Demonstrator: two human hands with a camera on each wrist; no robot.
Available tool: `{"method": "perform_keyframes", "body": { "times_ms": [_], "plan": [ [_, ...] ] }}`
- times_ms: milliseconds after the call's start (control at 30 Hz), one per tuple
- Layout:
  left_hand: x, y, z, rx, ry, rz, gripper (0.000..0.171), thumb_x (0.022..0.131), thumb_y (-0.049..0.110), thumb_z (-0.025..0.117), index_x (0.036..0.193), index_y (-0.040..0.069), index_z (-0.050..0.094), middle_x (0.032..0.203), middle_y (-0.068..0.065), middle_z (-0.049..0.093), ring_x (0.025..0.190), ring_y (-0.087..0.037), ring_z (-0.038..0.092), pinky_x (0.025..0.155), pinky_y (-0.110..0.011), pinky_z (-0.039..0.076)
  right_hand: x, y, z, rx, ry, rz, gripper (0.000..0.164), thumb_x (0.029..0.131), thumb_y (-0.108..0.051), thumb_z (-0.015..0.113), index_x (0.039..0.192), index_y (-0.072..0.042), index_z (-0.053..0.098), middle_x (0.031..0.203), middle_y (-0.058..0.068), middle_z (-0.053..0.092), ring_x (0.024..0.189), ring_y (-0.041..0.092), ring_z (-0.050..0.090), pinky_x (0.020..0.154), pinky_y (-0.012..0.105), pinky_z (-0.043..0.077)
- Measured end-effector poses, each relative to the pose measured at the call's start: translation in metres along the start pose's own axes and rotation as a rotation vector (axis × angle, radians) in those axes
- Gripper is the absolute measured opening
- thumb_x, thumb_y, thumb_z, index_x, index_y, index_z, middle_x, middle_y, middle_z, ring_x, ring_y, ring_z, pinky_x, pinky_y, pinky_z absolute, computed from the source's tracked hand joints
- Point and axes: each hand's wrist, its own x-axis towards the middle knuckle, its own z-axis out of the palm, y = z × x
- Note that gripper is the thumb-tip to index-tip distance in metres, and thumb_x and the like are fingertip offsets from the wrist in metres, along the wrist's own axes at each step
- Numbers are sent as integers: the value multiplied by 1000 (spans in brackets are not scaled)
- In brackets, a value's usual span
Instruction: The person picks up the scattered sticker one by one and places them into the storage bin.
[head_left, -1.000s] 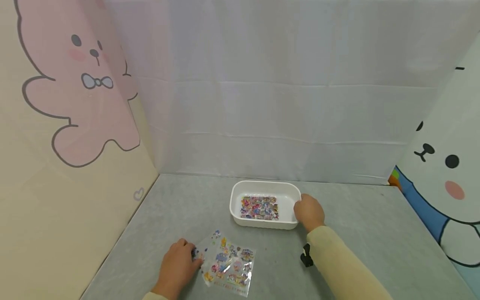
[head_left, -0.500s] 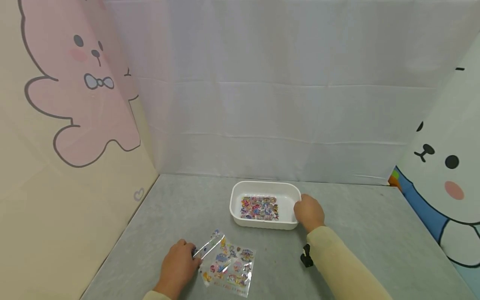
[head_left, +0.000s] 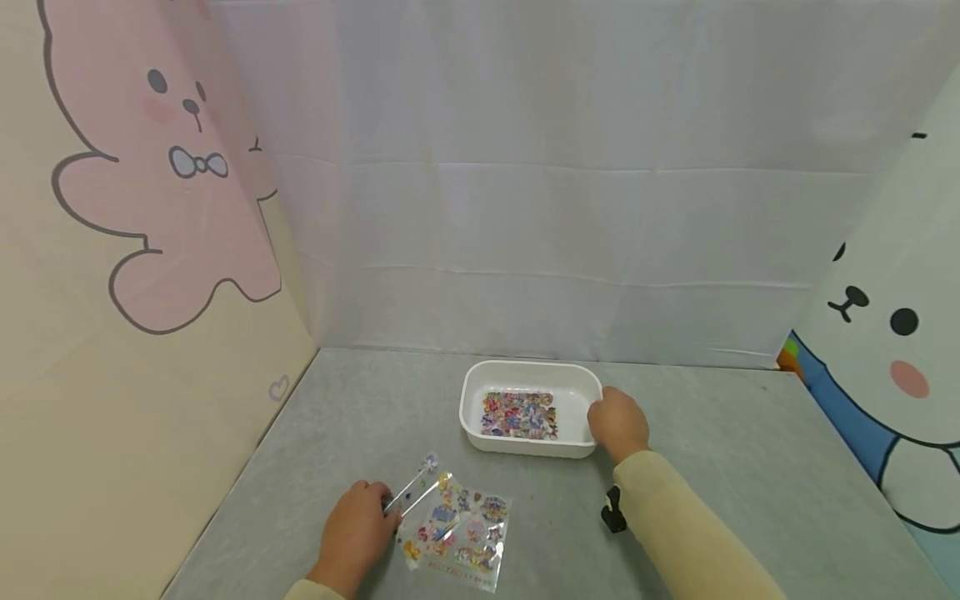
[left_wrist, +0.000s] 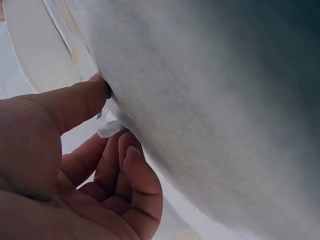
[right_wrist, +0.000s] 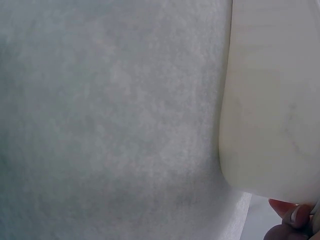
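My left hand pinches the left edge of a clear sticker sheet printed with small colourful cartoon figures. Bright creases run across the sheet beside the fingers, where it bends up. In the left wrist view, the thumb and curled fingertips meet at the sheet's edge, close over the grey table. Farther back, my right hand grips the right end of a white plastic tray. Inside that tray lies another colourful sticker sheet. The right wrist view shows the tray's smooth outer wall, with most of the hand out of frame.
A grey tabletop reaches back to a white cloth backdrop. At the left stands a cream panel with a pink bear, at the right one with a white bear. A black strap piece hangs under the right sleeve.
The sheet's left part has bent upward at my left fingers, and shiny creases have appeared on it. My right hand and the tray have stayed in place.
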Motion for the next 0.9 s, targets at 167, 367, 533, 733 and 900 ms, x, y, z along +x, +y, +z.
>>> {"method": "perform_keyframes", "body": {
  "times_ms": [167,367,533,733,900],
  "plan": [
    [3,-3,0,-50,-5,-16,22,81,16,85,94,4,71,83,-4,59,74,-20,55,71,-44,49,1,0,1,4,2,4,46,102,-11,44,139,14,52,136,32,58,124,47,57,101,59,45],
    [5,-10,1,-141,3,5,18,78,12,82,88,7,68,79,-1,61,71,-20,55,67,-43,48,2,0,0,6,7,5,45,102,-11,45,139,13,53,136,31,58,123,47,57,101,59,46],
    [3,-13,1,-191,8,25,15,77,10,79,85,7,66,75,-1,59,68,-19,52,64,-40,45,0,-2,-1,3,7,8,45,102,-11,45,139,14,53,135,32,58,123,47,58,100,59,46],
    [-1,-14,-4,-252,-11,22,15,76,8,76,78,9,61,73,0,57,67,-19,51,62,-38,43,-1,-1,0,2,7,9,45,102,-11,46,139,13,53,136,32,58,123,47,57,101,59,46],
    [-2,-15,-8,-301,-65,-8,21,77,9,80,76,10,59,72,-1,57,67,-19,51,61,-36,42,-1,-2,0,-1,2,11,45,102,-11,46,139,14,53,136,32,58,124,47,57,101,59,46]
  ]
}}
